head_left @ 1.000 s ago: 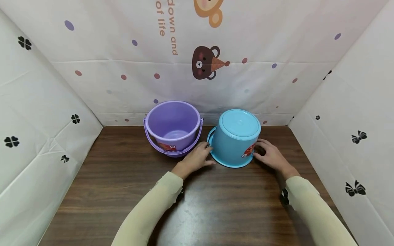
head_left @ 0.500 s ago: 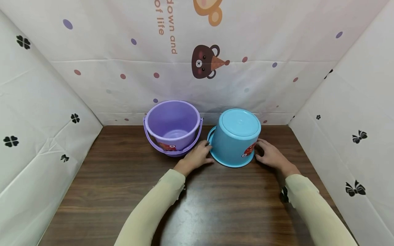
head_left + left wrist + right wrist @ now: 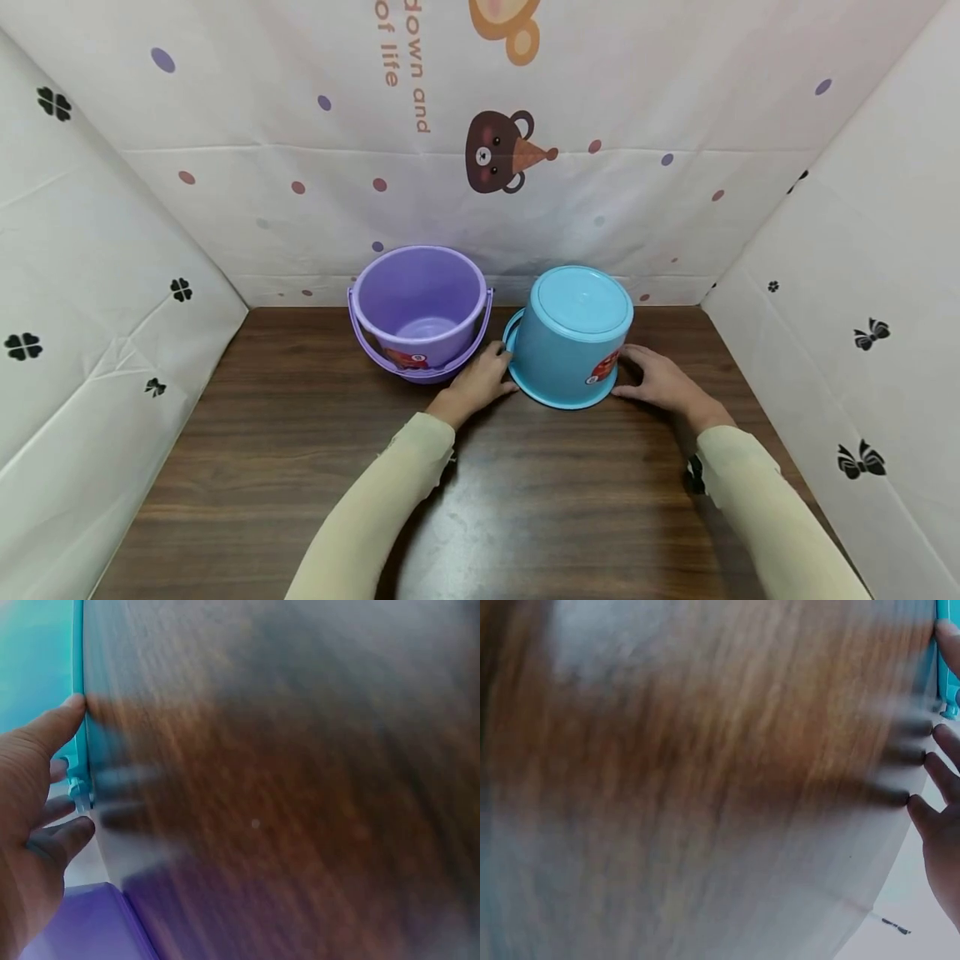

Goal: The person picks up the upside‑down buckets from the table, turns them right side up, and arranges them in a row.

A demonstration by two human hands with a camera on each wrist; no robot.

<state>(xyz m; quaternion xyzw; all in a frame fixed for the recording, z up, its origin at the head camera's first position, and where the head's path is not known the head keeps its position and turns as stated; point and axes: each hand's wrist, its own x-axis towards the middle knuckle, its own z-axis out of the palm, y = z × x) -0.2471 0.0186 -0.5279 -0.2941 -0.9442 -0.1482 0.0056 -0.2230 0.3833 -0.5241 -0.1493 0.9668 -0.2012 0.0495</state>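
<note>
Head view: the blue bucket stands mouth-down on the table, whatever's beneath hidden, seemingly steadied between left hand and right hand; the purple bucket sits upright (bare floor showing).

Left wrist: thumb touching its rim, fingers relaxed.

Right wrist: fingers loosely spread, clasping nothing.

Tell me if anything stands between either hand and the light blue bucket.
Nothing visible does: the left hand and right hand flank the upturned light blue bucket, close by its rim. The purple bucket stands on the left hand's outer side.
</note>
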